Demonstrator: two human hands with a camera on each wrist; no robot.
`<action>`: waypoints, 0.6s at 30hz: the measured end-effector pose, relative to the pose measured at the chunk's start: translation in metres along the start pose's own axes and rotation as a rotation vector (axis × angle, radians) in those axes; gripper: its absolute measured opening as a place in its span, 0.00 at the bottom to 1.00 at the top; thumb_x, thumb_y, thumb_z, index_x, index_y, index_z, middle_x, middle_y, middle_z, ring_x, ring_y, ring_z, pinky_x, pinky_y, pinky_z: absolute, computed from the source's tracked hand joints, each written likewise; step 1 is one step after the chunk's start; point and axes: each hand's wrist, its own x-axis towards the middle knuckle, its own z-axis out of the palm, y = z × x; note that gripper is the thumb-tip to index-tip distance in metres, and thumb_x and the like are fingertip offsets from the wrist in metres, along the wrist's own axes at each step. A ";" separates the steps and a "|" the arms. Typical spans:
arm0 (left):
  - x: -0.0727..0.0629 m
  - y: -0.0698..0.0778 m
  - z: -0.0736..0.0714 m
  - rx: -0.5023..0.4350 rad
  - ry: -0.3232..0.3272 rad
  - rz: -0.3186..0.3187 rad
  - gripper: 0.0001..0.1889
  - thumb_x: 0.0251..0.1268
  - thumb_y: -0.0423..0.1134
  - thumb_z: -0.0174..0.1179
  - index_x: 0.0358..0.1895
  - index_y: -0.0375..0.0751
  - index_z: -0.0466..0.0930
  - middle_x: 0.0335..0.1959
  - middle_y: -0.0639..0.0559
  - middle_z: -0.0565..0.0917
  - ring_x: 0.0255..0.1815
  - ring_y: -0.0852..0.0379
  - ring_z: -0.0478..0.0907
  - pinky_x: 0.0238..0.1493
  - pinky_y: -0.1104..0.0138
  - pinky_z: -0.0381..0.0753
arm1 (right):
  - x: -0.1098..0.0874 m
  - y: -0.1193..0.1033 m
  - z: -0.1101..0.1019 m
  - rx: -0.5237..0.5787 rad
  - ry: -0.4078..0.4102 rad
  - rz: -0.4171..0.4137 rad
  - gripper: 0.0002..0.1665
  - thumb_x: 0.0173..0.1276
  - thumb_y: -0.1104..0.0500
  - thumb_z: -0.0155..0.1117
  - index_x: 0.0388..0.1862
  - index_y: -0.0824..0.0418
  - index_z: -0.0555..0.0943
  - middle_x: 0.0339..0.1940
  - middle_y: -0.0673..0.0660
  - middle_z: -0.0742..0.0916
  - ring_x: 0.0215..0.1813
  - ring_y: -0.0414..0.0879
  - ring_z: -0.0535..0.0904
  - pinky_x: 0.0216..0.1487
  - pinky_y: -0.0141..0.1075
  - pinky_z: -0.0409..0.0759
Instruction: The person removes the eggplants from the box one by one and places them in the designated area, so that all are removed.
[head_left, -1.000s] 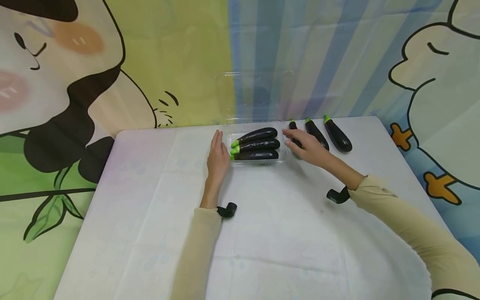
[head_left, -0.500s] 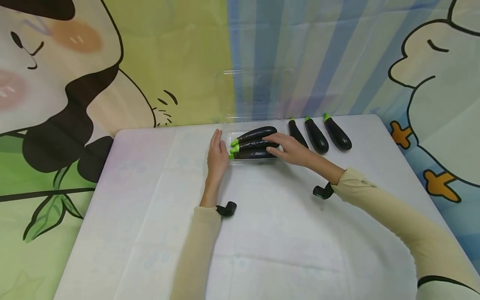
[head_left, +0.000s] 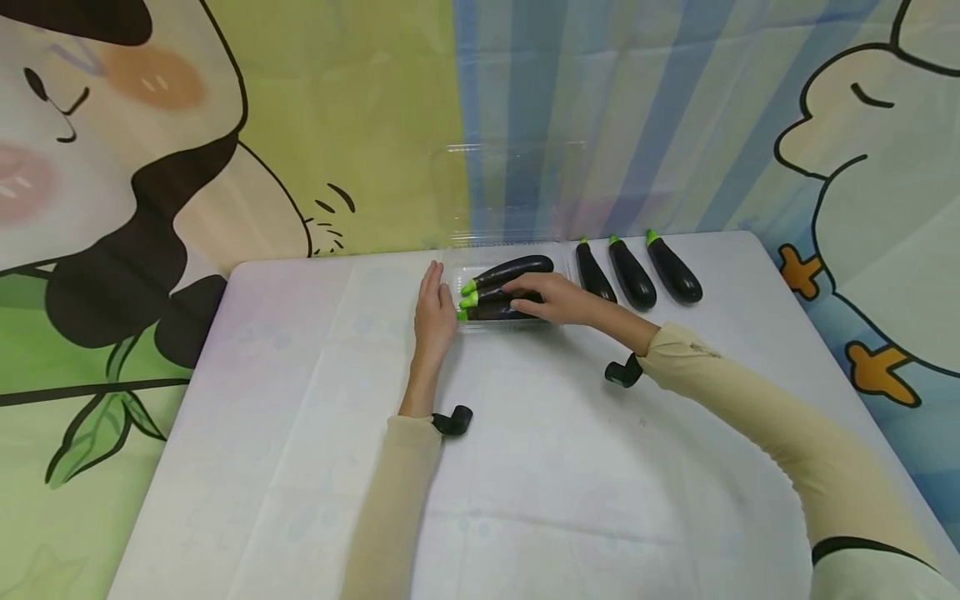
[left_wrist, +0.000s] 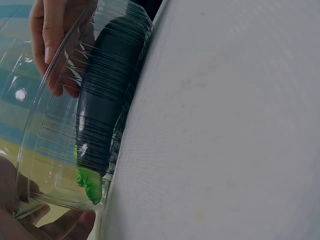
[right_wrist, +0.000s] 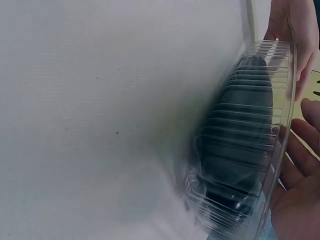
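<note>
A clear plastic clamshell box [head_left: 517,326] holds three toy-like dark eggplants with green stems: a back one [head_left: 517,269], a middle one [head_left: 489,296] and a front one [head_left: 491,313]. Along the box's left side, my left hand [head_left: 437,321] lies with its fingers straight, touching the wall. My right hand [head_left: 553,298] reaches over the right half of the box, covering parts of the middle and front eggplants. Its loosely bent fingers [left_wrist: 52,40] hang inside the box in the left wrist view. Ribbed plastic covers the front eggplant [right_wrist: 240,120] in the right wrist view.
The box's transparent lid [head_left: 510,192] stands raised at the back against the patterned cloth. Right of the box lie three more eggplants: one near it [head_left: 595,273], another [head_left: 632,273] and the outermost [head_left: 675,268]. A white cloth covers the table [head_left: 570,483].
My right hand has moved left, from over the nearest loose eggplant to above the eggplants in the box. The left hand has stayed at the box's side.
</note>
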 end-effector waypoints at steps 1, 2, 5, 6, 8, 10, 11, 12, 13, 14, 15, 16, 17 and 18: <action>0.000 0.000 0.000 -0.001 0.004 0.001 0.24 0.78 0.37 0.38 0.74 0.42 0.59 0.78 0.52 0.57 0.79 0.52 0.52 0.78 0.55 0.54 | 0.002 0.001 0.001 0.004 -0.004 0.003 0.24 0.73 0.57 0.57 0.64 0.66 0.75 0.61 0.64 0.82 0.61 0.56 0.78 0.60 0.50 0.77; 0.000 -0.001 0.000 0.000 0.006 0.002 0.24 0.78 0.37 0.38 0.74 0.42 0.59 0.78 0.52 0.57 0.79 0.52 0.52 0.78 0.55 0.54 | 0.005 0.002 0.002 0.006 -0.006 0.004 0.23 0.73 0.56 0.57 0.63 0.66 0.75 0.61 0.63 0.82 0.60 0.56 0.79 0.59 0.50 0.77; 0.000 -0.001 -0.001 0.004 0.006 0.004 0.24 0.78 0.37 0.38 0.75 0.43 0.59 0.78 0.51 0.57 0.79 0.52 0.53 0.77 0.55 0.55 | 0.011 0.003 0.005 0.018 -0.023 -0.002 0.24 0.73 0.56 0.57 0.63 0.67 0.75 0.61 0.63 0.82 0.62 0.56 0.78 0.61 0.49 0.76; 0.000 -0.001 -0.001 0.005 0.005 0.005 0.24 0.78 0.38 0.37 0.75 0.43 0.59 0.78 0.51 0.58 0.79 0.52 0.53 0.77 0.55 0.55 | 0.013 0.003 0.006 0.019 -0.032 -0.004 0.24 0.73 0.56 0.57 0.63 0.67 0.75 0.62 0.64 0.81 0.63 0.57 0.77 0.62 0.50 0.76; -0.001 0.000 -0.001 0.003 0.001 0.009 0.24 0.79 0.38 0.37 0.75 0.43 0.59 0.78 0.51 0.58 0.79 0.52 0.53 0.77 0.54 0.55 | 0.017 0.002 0.008 0.007 -0.045 -0.010 0.24 0.73 0.56 0.57 0.63 0.67 0.75 0.62 0.63 0.81 0.64 0.56 0.77 0.64 0.49 0.75; -0.001 0.000 -0.002 0.006 -0.002 0.011 0.24 0.79 0.38 0.37 0.75 0.43 0.59 0.78 0.52 0.57 0.79 0.52 0.53 0.77 0.55 0.56 | 0.020 0.000 0.009 -0.003 -0.064 -0.005 0.24 0.73 0.56 0.57 0.63 0.67 0.75 0.63 0.63 0.81 0.65 0.57 0.76 0.64 0.49 0.74; -0.001 0.000 -0.002 0.005 -0.002 0.012 0.24 0.79 0.38 0.37 0.75 0.43 0.59 0.78 0.52 0.57 0.79 0.52 0.53 0.77 0.55 0.56 | 0.022 0.000 0.010 -0.007 -0.075 -0.001 0.24 0.73 0.55 0.57 0.64 0.66 0.75 0.63 0.63 0.81 0.66 0.56 0.76 0.64 0.49 0.74; -0.001 0.000 -0.002 0.004 -0.004 0.012 0.24 0.79 0.38 0.37 0.75 0.43 0.59 0.78 0.52 0.57 0.79 0.52 0.53 0.77 0.55 0.56 | 0.024 -0.001 0.010 -0.010 -0.085 0.004 0.25 0.73 0.55 0.58 0.64 0.66 0.75 0.63 0.63 0.81 0.66 0.56 0.76 0.65 0.49 0.74; -0.001 0.000 -0.002 0.002 -0.003 0.012 0.24 0.78 0.38 0.37 0.74 0.42 0.59 0.78 0.52 0.57 0.79 0.52 0.53 0.77 0.54 0.56 | 0.026 -0.001 0.011 -0.011 -0.096 0.011 0.25 0.73 0.55 0.58 0.64 0.66 0.75 0.63 0.62 0.81 0.66 0.56 0.76 0.65 0.49 0.74; 0.000 0.000 -0.001 0.002 -0.004 0.010 0.24 0.78 0.38 0.37 0.74 0.42 0.59 0.78 0.52 0.57 0.79 0.52 0.53 0.77 0.54 0.56 | 0.027 0.000 0.011 -0.014 -0.109 0.019 0.26 0.73 0.54 0.58 0.65 0.65 0.74 0.64 0.62 0.80 0.66 0.56 0.75 0.65 0.49 0.74; 0.000 0.000 -0.001 -0.001 -0.003 0.013 0.24 0.78 0.37 0.38 0.74 0.42 0.59 0.78 0.51 0.57 0.79 0.51 0.53 0.76 0.54 0.56 | 0.029 0.000 0.012 -0.012 -0.125 0.030 0.27 0.73 0.53 0.58 0.66 0.65 0.73 0.64 0.62 0.80 0.66 0.56 0.75 0.66 0.49 0.73; 0.000 -0.001 -0.001 -0.001 -0.003 0.013 0.24 0.78 0.37 0.37 0.74 0.41 0.59 0.78 0.51 0.57 0.79 0.51 0.53 0.76 0.54 0.56 | 0.031 0.001 0.013 -0.012 -0.142 0.041 0.28 0.72 0.53 0.58 0.67 0.64 0.73 0.65 0.62 0.80 0.67 0.56 0.74 0.66 0.50 0.73; 0.000 -0.001 -0.001 0.000 -0.002 0.013 0.24 0.78 0.37 0.37 0.74 0.41 0.59 0.78 0.51 0.57 0.79 0.51 0.53 0.76 0.54 0.56 | 0.032 0.001 0.014 -0.012 -0.159 0.055 0.28 0.72 0.52 0.59 0.67 0.63 0.72 0.66 0.61 0.79 0.67 0.56 0.74 0.67 0.50 0.72; 0.000 -0.001 -0.001 0.004 -0.003 0.013 0.24 0.78 0.37 0.37 0.74 0.41 0.59 0.78 0.51 0.57 0.79 0.51 0.53 0.76 0.54 0.56 | 0.034 0.002 0.014 -0.015 -0.175 0.063 0.29 0.72 0.52 0.59 0.68 0.63 0.72 0.66 0.61 0.79 0.68 0.56 0.74 0.67 0.50 0.72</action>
